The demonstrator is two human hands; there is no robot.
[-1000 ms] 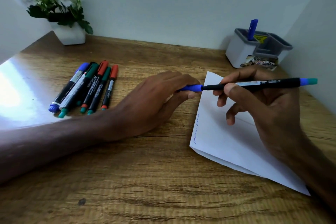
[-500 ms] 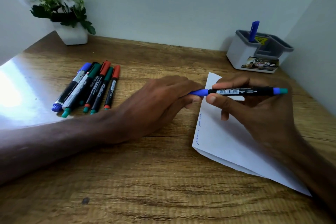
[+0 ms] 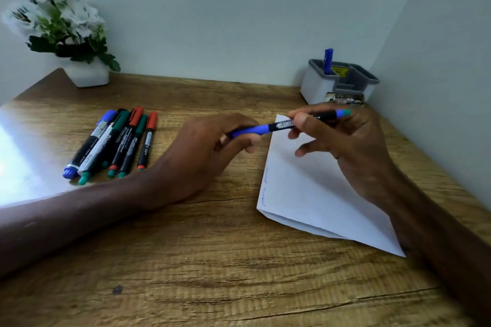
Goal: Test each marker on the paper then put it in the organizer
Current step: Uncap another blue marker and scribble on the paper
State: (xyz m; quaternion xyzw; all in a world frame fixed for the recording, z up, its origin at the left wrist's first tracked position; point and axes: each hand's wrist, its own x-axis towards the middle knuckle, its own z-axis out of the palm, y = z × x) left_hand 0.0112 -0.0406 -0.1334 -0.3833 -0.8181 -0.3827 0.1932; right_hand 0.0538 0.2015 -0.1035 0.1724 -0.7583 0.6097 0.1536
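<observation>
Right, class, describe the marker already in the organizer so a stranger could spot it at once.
At the far right corner of the wooden desk stands a white, grey-rimmed organizer. A blue marker sticks up from its left compartment. It alone stands upright: the loose markers lie in a row at the left, and the held marker is between the left hand and the right hand.

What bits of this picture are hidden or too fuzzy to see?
Head view only:
- One end of the blue marker: hidden in the curled fingers of the left hand.
- Scribble on the paper: too small to read.
- The flowers: blurred.
- Label on the organizer: blurred.
- The blue pen standing in it: lower part behind its wall.
</observation>
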